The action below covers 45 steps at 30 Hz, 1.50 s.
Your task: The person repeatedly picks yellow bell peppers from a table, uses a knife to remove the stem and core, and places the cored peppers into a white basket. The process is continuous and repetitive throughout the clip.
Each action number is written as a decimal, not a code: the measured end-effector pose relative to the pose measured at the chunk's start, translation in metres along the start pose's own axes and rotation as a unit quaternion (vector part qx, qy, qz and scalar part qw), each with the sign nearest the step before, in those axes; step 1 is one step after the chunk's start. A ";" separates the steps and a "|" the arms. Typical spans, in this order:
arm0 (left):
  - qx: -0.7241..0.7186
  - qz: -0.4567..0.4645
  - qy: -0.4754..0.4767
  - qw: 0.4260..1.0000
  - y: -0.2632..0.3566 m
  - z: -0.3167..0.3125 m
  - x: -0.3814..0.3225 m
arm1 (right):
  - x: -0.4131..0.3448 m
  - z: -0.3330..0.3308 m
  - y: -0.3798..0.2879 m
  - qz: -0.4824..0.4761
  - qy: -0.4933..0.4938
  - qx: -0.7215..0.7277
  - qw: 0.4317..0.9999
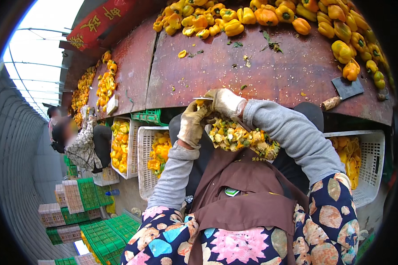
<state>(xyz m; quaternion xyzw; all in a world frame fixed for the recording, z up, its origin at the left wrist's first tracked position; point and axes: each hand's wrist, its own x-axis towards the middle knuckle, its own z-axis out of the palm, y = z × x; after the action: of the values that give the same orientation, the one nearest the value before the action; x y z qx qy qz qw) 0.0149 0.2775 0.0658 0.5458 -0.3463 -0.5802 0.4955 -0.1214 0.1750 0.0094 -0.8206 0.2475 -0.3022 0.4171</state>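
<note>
Both hands wear soiled white gloves and meet at the near edge of the red table (225, 76). My left hand (194, 122) is closed around a piece of yellow-orange pepper (200, 102), most of it hidden by the fingers. My right hand (226, 103) grips a small knife (203, 98), whose thin blade shows over the pepper piece; its handle is hidden. Below the hands, a container of pepper cores and seeds (240, 137) sits at my lap. Whole yellow and orange peppers (265, 16) lie heaped along the table's far side.
A cleaver with a wooden handle (348, 89) lies at the table's right. White crates with cut peppers stand at left (146, 162) and right (373, 165). Co-workers (83, 145) sit farther left, near more peppers (106, 87). Green and white crates (109, 235) are stacked at lower left.
</note>
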 end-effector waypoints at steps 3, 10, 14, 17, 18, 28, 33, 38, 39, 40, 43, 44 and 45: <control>-0.009 0.088 0.023 0.996 0.018 -0.039 -0.008 | -0.007 -0.033 -0.038 0.061 -0.079 0.098 0.990; 0.677 -0.002 0.154 0.720 0.062 -0.216 -0.035 | -0.001 -0.106 -0.042 0.349 0.171 0.457 0.800; 0.579 0.112 0.143 0.795 0.075 -0.130 0.079 | 0.001 -0.124 -0.015 0.335 0.326 0.624 0.626; 0.554 0.186 0.052 0.810 0.071 -0.005 0.188 | 0.006 -0.127 0.002 0.323 0.320 0.704 0.546; 0.569 0.245 0.033 0.784 0.066 0.032 0.218 | 0.007 -0.127 0.004 0.324 0.321 0.716 0.528; 0.738 0.212 0.124 0.629 0.027 0.151 0.373 | -0.004 -0.155 0.030 0.294 0.356 0.699 0.545; 0.678 0.269 0.144 0.668 0.025 0.133 0.399 | -0.008 -0.159 0.025 0.328 0.319 0.683 0.570; 0.343 0.145 -0.103 0.922 0.039 0.077 0.367 | 0.001 -0.162 0.033 0.354 0.354 0.564 0.656; 0.257 0.105 -0.196 0.941 0.048 0.079 0.333 | 0.002 -0.168 0.031 0.368 0.377 0.505 0.684; 0.183 0.045 -0.246 0.951 0.058 0.081 0.295 | 0.005 -0.173 0.025 0.378 0.374 0.432 0.729; 0.111 0.003 -0.328 0.938 0.058 0.079 0.211 | 0.012 -0.162 0.017 0.302 0.280 0.360 0.837; 0.052 -0.008 -0.335 0.941 0.049 0.070 0.199 | 0.007 -0.162 0.015 0.297 0.200 0.356 0.863; -0.008 -0.015 -0.341 0.940 0.041 0.060 0.190 | 0.009 -0.158 0.009 0.298 0.177 0.312 0.885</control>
<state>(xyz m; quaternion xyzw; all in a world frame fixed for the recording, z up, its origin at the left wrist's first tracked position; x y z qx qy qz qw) -0.0192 0.0773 0.0591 0.3166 -0.4812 -0.7417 0.3436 -0.2275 0.0802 0.0789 -0.4687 0.4432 -0.3658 0.6709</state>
